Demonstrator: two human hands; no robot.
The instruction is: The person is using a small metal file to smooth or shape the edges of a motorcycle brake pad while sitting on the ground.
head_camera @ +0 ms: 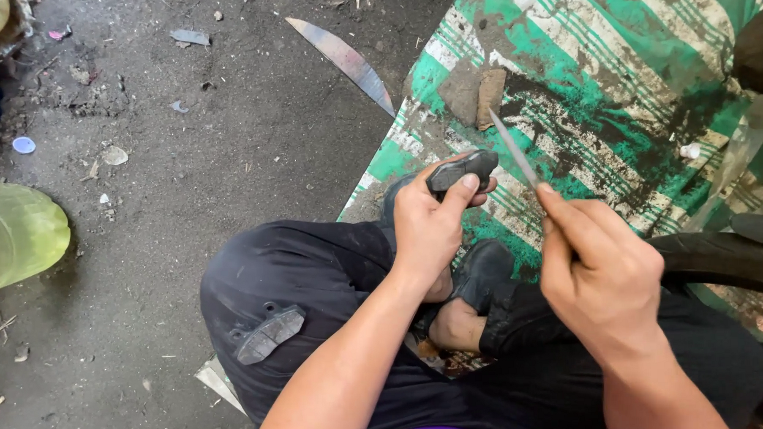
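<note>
My left hand (430,225) grips a small dark brake pad (463,171), held up above my knee. My right hand (599,270) is closed on a thin metal blade (512,149) whose tip points up and away, just right of the pad. A second grey brake pad (269,333) rests on my left thigh, on the dark trousers. I sit cross-legged, one bare foot (457,323) showing between my legs.
A green and white striped mat (613,71), stained black, lies ahead with a brown block (474,93) on it. A long knife blade (347,62) lies on the dirt floor. A yellowish plastic bottle (14,236) is at left. A black tyre (730,257) curves at right.
</note>
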